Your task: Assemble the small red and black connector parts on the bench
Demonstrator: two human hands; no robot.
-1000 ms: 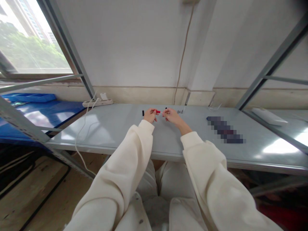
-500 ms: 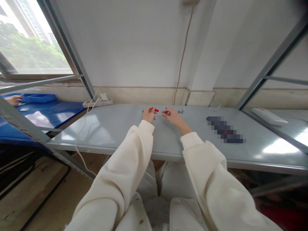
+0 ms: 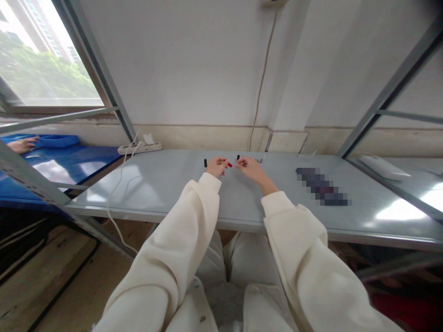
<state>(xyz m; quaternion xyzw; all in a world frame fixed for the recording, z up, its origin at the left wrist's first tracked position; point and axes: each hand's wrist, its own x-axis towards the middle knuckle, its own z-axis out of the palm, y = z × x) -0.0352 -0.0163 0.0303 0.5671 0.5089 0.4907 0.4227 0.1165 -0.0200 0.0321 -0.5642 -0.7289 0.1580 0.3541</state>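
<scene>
— Red stub (image 3: 230, 164), tiny, poking out at three o'clock from the left hand (image 3: 217, 167). What's it made of?

— Too small to tell. The left fingertips (image 3: 223, 162) are pinched together on its near end, close above the grey steel table (image 3: 152, 189).

— And the right hand (image 3: 249, 168)?

— Its fingers are curled and pressed together, facing the stub from three o'clock, a narrow gap away. Whether they pinch anything, I cannot tell.

— What's around them, going left to right?

— Far off at nine o'clock, a co-worker's hand (image 3: 22, 145) rests by a blue tray (image 3: 57, 140), and a steel upright (image 3: 34, 177) cuts across the view of both. Next comes a white power strip (image 3: 140, 147) against the wall, its white cable (image 3: 119, 177) running down over the table edge. A black peg (image 3: 205, 162) stands just beside the left hand at nine o'clock.

— And past the right hand?

— A second black peg (image 3: 238, 157) sits at twelve o'clock from it, with small metal parts (image 3: 259, 159) at one o'clock. Further along lies a dark pixelated shape (image 3: 321, 186), too blurred to name, and a white box (image 3: 382, 167) rests at the far right.
</scene>
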